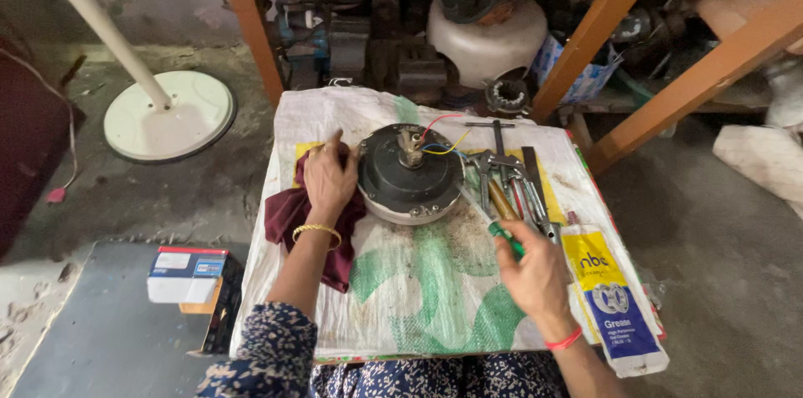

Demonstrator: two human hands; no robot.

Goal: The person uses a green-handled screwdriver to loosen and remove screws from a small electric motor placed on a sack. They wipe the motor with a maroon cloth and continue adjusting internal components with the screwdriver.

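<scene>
My left hand [329, 176] presses the maroon cloth [303, 218] against the round motor [410, 174]; my right hand [531, 268] clamps the green screwdriver [504, 237], which next needs aiming at a screw.

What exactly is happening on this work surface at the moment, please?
A person sits at a white woven sack spread as a work mat. The left hand rests on a maroon cloth beside a round black fan motor. The right hand holds a green-handled screwdriver near a row of metal tools.
</scene>
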